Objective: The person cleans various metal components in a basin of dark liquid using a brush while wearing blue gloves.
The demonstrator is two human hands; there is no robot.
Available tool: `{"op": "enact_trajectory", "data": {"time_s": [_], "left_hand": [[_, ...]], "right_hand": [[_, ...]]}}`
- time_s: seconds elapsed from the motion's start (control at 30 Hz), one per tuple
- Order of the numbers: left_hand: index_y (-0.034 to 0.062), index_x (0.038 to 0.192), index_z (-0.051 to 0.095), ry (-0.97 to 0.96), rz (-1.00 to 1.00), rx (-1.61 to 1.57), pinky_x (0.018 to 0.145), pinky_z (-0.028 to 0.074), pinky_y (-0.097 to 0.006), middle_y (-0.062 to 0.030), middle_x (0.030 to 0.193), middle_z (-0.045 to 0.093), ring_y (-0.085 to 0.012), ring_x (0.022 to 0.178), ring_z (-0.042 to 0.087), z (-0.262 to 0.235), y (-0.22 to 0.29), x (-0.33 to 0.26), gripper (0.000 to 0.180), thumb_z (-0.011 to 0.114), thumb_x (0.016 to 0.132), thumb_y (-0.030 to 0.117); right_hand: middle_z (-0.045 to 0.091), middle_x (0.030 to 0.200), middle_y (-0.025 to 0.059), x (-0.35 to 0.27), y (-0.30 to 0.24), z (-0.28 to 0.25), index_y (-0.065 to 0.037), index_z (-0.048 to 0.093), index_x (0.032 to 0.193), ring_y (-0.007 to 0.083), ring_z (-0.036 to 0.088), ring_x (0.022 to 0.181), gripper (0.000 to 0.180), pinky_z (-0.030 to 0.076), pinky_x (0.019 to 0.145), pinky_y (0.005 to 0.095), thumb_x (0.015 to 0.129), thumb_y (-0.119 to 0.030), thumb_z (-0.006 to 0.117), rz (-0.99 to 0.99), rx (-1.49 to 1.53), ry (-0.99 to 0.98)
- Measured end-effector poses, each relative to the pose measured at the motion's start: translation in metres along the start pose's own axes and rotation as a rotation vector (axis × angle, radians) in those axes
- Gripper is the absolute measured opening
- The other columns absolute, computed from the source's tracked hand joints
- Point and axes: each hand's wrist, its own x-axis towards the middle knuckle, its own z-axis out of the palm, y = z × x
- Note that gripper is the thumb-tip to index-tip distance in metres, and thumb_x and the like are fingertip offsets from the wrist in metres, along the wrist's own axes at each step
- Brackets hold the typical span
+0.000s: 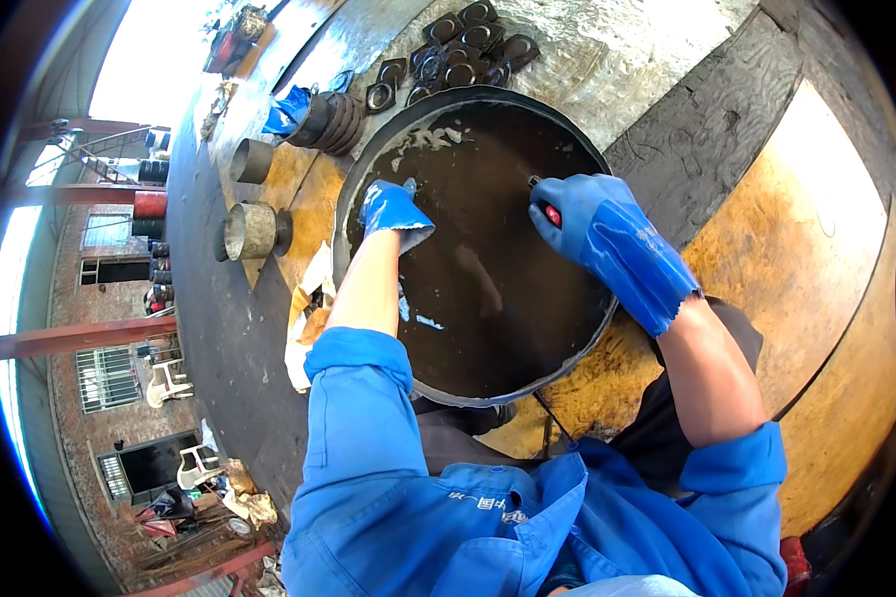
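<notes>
A wide round tub (484,400) of dark, murky liquid stands right in front of me, with pale foam and bits floating along its upper left side. My right hand (579,214), in a long blue rubber glove, is closed over the tub's right part around a red-handled tool (553,215). A small dark end of that tool shows past the fingertips; the rest is hidden in the grip. Inside the left rim, my left hand (393,211) wears a wet blue glove and reaches down at the liquid. Its fingers are mostly hidden, so their pose is unclear.
Several dark square parts with round centres (458,65) lie beyond the tub. To the left are stacked rusty rings (338,124), a blue crumpled item (289,109) and a short metal cylinder (251,231). A pale cloth (302,333) lies against the tub's left side. White chairs (167,383) stand farther left.
</notes>
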Motion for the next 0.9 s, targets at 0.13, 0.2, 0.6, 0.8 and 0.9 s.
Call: {"op": "enact_trajectory", "data": {"time_s": [0.13, 0.2, 0.6, 0.8, 0.9], "left_hand": [[-0.0004, 0.082, 0.074, -0.052, 0.014, -0.108, 0.066, 0.055, -0.044, -0.0146, 0.078, 0.072, -0.0212, 0.077, 0.072, 0.032, -0.058, 0.056, 0.031, 0.079, 0.092, 0.029], [0.0015, 0.072, 0.069, -0.121, 0.07, -0.015, 0.052, 0.049, -0.039, -0.0064, 0.065, 0.065, -0.0122, 0.061, 0.062, 0.032, -0.051, 0.06, 0.024, 0.078, 0.088, 0.017], [0.0071, 0.067, 0.064, -0.151, -0.014, -0.268, 0.047, 0.047, -0.038, -0.0086, 0.064, 0.064, -0.0186, 0.053, 0.059, 0.072, -0.108, 0.096, 0.025, 0.072, 0.089, 0.016], [0.0057, 0.098, 0.078, -0.13, -0.015, -0.133, 0.074, 0.059, -0.039, -0.0139, 0.089, 0.076, -0.022, 0.081, 0.075, 0.043, -0.045, 0.04, 0.029, 0.081, 0.075, 0.022], [0.0048, 0.096, 0.077, -0.224, -0.201, -0.288, 0.073, 0.055, -0.04, -0.0109, 0.089, 0.076, -0.0174, 0.084, 0.07, 0.013, -0.03, 0.008, 0.03, 0.081, 0.083, 0.031]], "right_hand": [[0.075, 0.09, 0.0161, 0.003, -0.01, 0.011, -0.012, 0.074, 0.102, 0.04, 0.073, 0.089, 0.023, 0.058, 0.079, 0.051, 0.098, -0.033, 0.064, -0.05, 0.023, 0.021], [0.074, 0.088, 0.0156, 0.003, -0.008, 0.012, -0.012, 0.073, 0.1, 0.0395, 0.072, 0.087, 0.019, 0.058, 0.077, 0.0507, 0.096, -0.029, 0.067, -0.05, 0.015, 0.039], [0.077, 0.1, 0.0162, 0.008, -0.016, 0.001, -0.013, 0.073, 0.108, 0.0396, 0.074, 0.098, 0.031, 0.058, 0.088, 0.051, 0.101, -0.039, 0.058, -0.006, 0.025, -0.096], [0.077, 0.1, 0.0166, 0.004, -0.006, -0.006, -0.012, 0.073, 0.107, 0.0396, 0.073, 0.099, 0.032, 0.057, 0.09, 0.0506, 0.101, -0.04, 0.058, 0.035, -0.003, -0.1], [0.077, 0.099, 0.0172, 0.003, -0.01, -0.003, -0.011, 0.073, 0.106, 0.0398, 0.073, 0.098, 0.032, 0.058, 0.089, 0.0508, 0.101, -0.04, 0.058, 0.002, 0.012, -0.091]]}}
